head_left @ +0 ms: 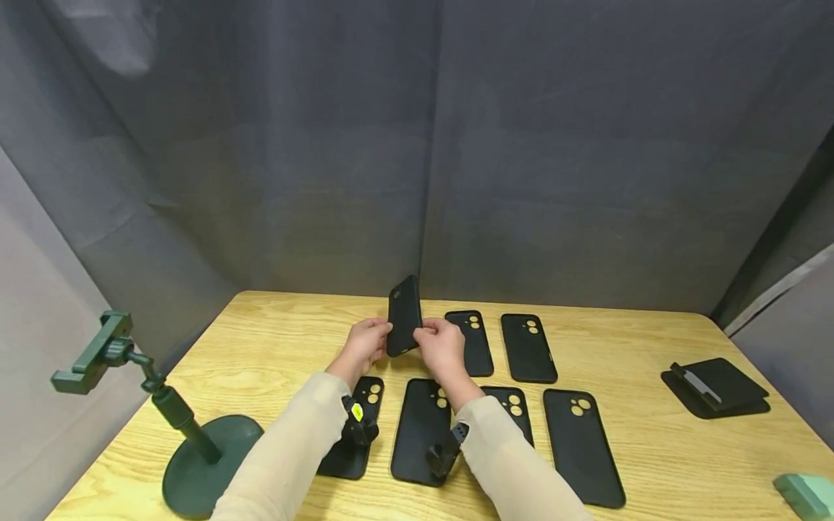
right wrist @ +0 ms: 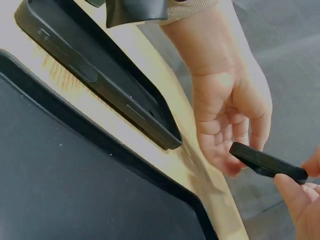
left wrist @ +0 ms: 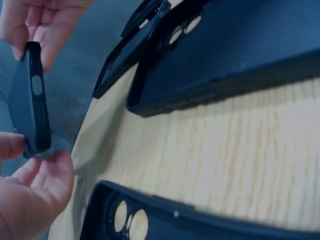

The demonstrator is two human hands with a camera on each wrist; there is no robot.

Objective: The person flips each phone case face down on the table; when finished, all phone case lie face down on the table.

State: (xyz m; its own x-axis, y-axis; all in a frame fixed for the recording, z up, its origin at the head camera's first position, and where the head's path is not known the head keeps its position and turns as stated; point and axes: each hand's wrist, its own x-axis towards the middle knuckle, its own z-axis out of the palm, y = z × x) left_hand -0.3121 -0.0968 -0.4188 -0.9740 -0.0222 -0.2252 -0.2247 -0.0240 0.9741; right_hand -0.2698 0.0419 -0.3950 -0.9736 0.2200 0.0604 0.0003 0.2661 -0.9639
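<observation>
Both arms reach forward, side by side, in long beige sleeves. Small black camera strapped on each wrist. Left hand raised above surface, fingers bent, thumb and fingertips pinching left edge of thin black phone case. Right hand close beside it, fingers curled, pinching right edge of same case. Hands near each other, not touching. Palms turned toward each other.

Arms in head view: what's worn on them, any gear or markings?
Both arms wear long beige sleeves, ribbed at the cuff. Hands are bare: no gloves or rings show. A small black camera is strapped at each wrist; the left camera bears a yellow mark, the right camera shows none. No cables visible.
</observation>
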